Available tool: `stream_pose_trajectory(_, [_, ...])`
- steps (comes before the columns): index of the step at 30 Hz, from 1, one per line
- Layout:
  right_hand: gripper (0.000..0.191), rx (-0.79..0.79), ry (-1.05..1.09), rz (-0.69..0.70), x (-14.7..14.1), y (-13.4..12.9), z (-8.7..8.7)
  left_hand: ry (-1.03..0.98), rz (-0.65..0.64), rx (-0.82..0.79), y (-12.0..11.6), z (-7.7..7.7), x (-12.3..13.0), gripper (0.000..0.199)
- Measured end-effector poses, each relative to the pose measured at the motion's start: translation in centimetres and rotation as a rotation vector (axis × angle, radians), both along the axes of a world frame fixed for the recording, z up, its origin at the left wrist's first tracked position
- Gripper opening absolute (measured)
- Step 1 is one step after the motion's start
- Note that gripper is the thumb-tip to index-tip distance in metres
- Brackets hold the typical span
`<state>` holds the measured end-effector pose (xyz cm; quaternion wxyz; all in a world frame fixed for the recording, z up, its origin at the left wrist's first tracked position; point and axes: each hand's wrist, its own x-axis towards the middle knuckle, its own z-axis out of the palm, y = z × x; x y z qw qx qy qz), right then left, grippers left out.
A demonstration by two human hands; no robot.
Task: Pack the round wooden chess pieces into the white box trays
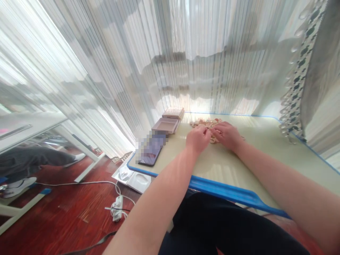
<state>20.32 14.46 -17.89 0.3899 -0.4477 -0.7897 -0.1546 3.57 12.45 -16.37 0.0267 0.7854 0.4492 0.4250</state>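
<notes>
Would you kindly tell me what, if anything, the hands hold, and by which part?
I cannot tell: left hand and right hand hide any hold near small pieces.

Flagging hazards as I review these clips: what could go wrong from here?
The small wooden pieces lie loose at the left hand and right hand; some could scatter. The phone lies near the blue table edge, so a nudge might tip it off. The white cord crossing the floor could trip someone.
</notes>
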Motion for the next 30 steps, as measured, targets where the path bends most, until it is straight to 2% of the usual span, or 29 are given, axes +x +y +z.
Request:
stream_pose_trajectory(9, [0.028,0.046,-0.151,-0.005,-0.2,-0.3,0.5,-0.035,0.182,-0.105,0.9,0.4,-0.9,0.023])
stream_pose_trajectory(18, [0.028,0.058,-0.14,-0.056,0.1,-0.6,0.5,-0.039,0.164,-0.148,0.6,0.3,-1.3,0.022])
stream_pose_trajectory(25, [0.027,0.023,-0.135,-0.034,-0.1,-0.6,0.5,-0.097,0.184,-0.189,0.7,0.4,-1.5,0.02])
stream_pose_trajectory(28, [0.025,-0.015,-0.072,-0.022,-0.2,-0.8,0.6,-0.161,0.18,-0.183,1.0,0.3,-1.5,0.019])
stream_pose_trajectory(30, [0.024,-0.062,0.06,-0.02,-0.5,-0.9,1.1,-0.22,0.189,-0.157,1.1,0.3,-1.5,0.018])
